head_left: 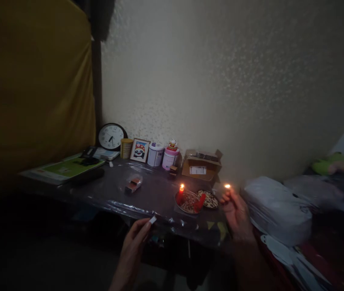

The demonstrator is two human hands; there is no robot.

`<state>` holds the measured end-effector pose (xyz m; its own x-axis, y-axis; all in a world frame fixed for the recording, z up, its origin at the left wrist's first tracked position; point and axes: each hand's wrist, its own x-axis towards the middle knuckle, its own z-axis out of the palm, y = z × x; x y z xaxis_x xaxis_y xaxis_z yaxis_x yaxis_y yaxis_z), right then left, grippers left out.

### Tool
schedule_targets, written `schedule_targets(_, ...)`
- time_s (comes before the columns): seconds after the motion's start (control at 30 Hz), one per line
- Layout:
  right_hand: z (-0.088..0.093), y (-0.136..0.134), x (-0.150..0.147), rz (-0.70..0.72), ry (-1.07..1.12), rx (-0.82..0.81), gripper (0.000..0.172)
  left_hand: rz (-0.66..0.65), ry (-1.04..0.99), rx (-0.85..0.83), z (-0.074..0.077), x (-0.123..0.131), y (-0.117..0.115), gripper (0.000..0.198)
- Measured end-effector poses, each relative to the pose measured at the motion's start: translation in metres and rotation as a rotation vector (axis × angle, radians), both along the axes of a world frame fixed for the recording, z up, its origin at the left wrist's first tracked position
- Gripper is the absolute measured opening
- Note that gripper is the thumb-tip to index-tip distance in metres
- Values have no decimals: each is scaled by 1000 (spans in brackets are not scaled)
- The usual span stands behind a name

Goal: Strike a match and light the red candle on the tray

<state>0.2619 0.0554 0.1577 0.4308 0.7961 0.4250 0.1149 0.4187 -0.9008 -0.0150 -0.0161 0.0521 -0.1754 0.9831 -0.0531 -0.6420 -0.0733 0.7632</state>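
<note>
My right hand is closed in a pinch on a burning match, its flame bright at the fingertips. My left hand, lower and to the left, pinches a small white matchbox-like piece in front of the table edge. Between the hands, a round dish sits on the table. At its left side a red candle stands upright and burns. Another red candle, with no flame, leans at the dish's right side. A patterned black-and-white round dish or lid touches or nearly touches it.
Along the wall stand a clock, a yellow tin, a framed panda picture, a white tin, a pink tin and an open cardboard box. A wrapped packet lies mid-table. White bags crowd the right.
</note>
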Motion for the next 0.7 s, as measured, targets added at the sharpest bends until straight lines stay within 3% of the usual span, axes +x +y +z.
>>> schedule_targets(0.17,-47,19,45,-224,-9,-115,27,-33,1,-6,1,1,-1,29)
schedule_targets(0.33,-84,31,63,-240,27,-161,28,-39,-2,-23,0,2,-1,29)
schedule_targets(0.7,-107,83,73,-375,-227,-296,15,-52,15,-115,-8,2,8,37)
